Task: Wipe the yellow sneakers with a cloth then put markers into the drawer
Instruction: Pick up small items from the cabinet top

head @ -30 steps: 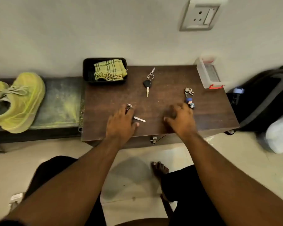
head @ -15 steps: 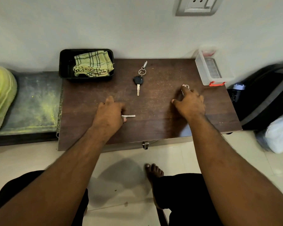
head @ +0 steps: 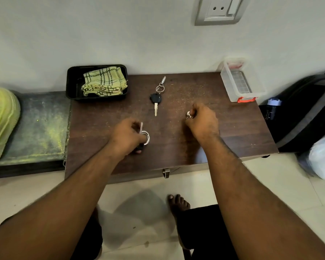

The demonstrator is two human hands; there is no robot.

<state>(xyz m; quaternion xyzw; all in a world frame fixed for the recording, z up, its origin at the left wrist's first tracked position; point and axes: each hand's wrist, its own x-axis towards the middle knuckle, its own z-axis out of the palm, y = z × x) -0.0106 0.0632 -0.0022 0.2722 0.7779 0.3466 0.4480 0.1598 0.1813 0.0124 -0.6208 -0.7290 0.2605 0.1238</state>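
At the far left a yellow sneaker point(head: 0, 121) lay on a dusty low bench point(head: 36, 128), well apart from the hands. On the brown tabletop point(head: 233, 132), a black tray point(head: 73, 85) at the back left corner held a folded yellow checked cloth point(head: 103, 81). The left hand point(head: 126, 137) hovered over the tabletop with fingers curled, its grip closed on a key with a metal ring point(head: 145, 136). A black-headed key point(head: 156, 99) lay flat between the hands, nearer the wall. The right hand point(head: 203, 121) was fisted knuckles-up, its grip closed round a small metal keyring point(head: 189, 115). At the back right stood a clear plastic box point(head: 240, 81); its contents could not be told. The drawer handle point(head: 166, 173) showed under the front edge.
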